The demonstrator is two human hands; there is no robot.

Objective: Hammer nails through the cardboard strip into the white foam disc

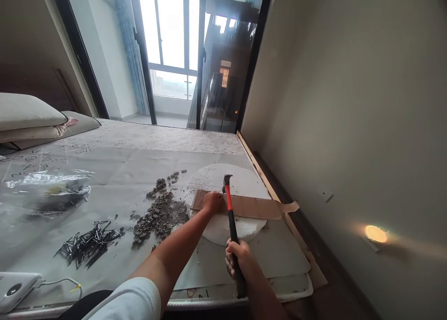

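My right hand [237, 259] is wrapped round the red and black handle of a claw hammer [230, 213], whose head hangs just above the strip. My left hand [212, 201] rests on a brown cardboard strip [251, 207], fingers pinched right under the hammer head; anything between the fingertips is too small to name. The strip lies across a round white foam disc [216, 178] on the covered bed.
A heap of dark nails [89, 243] and a pile of grey gravel [159, 215] lie left of the disc. Clear plastic wrap [45, 190], pillows [28, 117], a white power bank [16, 290]. The bed's wooden edge [265, 176] runs along the wall on the right.
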